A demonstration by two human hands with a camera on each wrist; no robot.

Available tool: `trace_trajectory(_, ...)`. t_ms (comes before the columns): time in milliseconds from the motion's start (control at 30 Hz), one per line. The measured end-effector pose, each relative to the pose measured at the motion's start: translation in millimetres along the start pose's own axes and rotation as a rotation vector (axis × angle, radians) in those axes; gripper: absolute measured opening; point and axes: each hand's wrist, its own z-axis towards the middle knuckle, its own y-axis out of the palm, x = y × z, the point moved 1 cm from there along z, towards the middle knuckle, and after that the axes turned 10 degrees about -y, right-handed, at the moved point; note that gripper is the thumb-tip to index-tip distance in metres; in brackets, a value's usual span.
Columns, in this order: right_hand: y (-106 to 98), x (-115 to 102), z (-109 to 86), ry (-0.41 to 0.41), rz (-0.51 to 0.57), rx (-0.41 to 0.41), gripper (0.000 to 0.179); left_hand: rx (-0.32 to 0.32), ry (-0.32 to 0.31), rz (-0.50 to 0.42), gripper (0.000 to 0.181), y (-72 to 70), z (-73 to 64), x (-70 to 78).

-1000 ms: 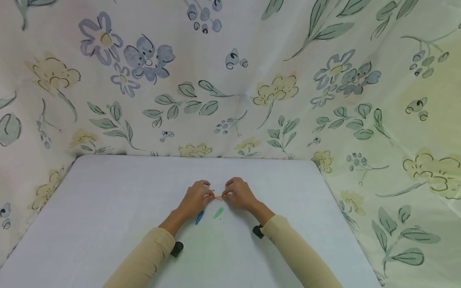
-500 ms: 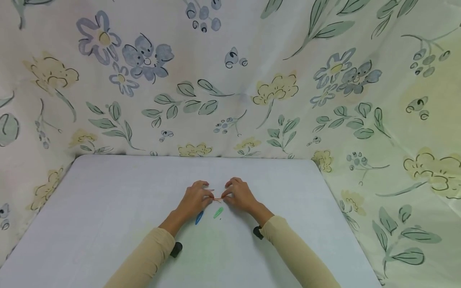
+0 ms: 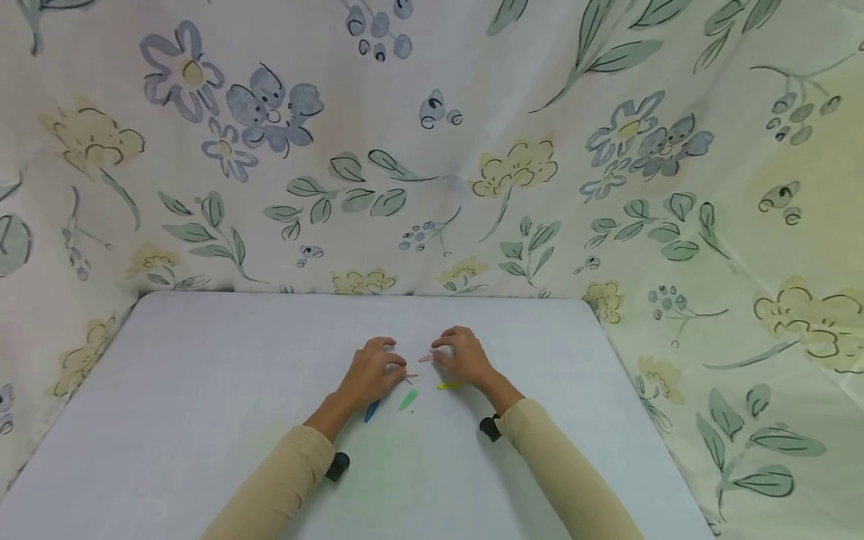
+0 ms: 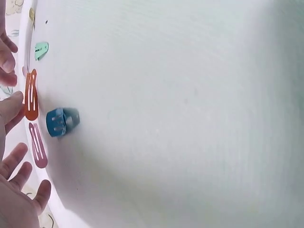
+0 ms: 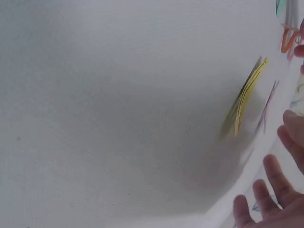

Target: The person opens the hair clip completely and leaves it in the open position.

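Orange clip (image 4: 31,115) sits pinched in my left hand (image 3: 370,374); my right hand (image 3: 467,358), fingers parted and holding nothing, hovers beside a pink clip (image 3: 425,358).

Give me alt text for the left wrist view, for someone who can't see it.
A left hand pinches an orange clip at a white table. A pink clip, blue clip and green clip are nearby; the right hand shows upper left.

Orange clip (image 4: 31,111), blue clip (image 4: 55,122), green clip (image 3: 408,400), yellow clip (image 3: 448,386), pink clips (image 4: 41,156); white table (image 3: 202,367), beige sleeves (image 3: 280,480), floral backdrop (image 3: 432,67).
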Motion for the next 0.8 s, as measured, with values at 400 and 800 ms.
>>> trace_trajectory(400,4,12,3.3,0.114,0.06,-0.028,0.014,-0.001,-0.093,-0.037,0.026,4.4,4.2,12.8)
trace_trajectory(800,4,7,10.2,0.224,0.061,0.005,0.006,-0.051,-0.26,-0.055,0.025,8.4,12.9,20.6)
